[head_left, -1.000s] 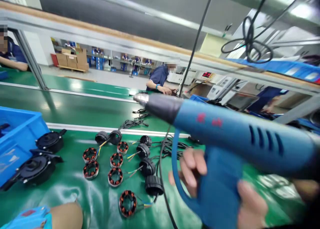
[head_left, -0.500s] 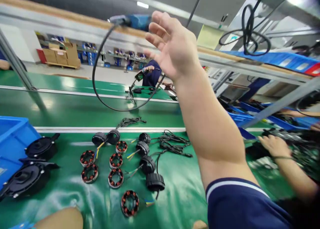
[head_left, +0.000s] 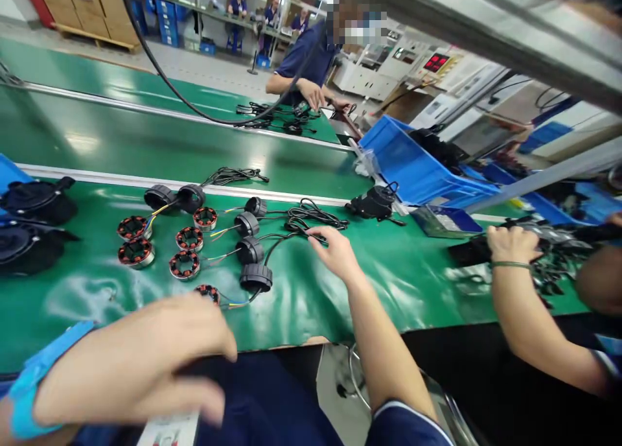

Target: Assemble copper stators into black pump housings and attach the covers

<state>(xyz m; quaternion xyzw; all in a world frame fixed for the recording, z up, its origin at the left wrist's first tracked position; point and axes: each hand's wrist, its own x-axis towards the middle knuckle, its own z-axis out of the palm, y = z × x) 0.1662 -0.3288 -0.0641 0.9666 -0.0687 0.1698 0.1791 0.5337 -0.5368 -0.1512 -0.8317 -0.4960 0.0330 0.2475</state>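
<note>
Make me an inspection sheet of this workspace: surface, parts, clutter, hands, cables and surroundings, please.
Surface: green bench top, glossy, wrinkled in places; no spill seen.
Parts: six wound rings, the nearest partly hidden; six black caps; coloured wires run between rings and caps.
Clutter: tangled black parts at the right; black housings at the far left.
Hands: left hand blurred, empty, above the near edge; right hand at the coiled cables, grip unclear.
Cables: coils lie beyond the caps; a black cable hangs in a loop overhead; damage can't be judged.
Surroundings: a person across the bench; another's hand at the right.
</note>
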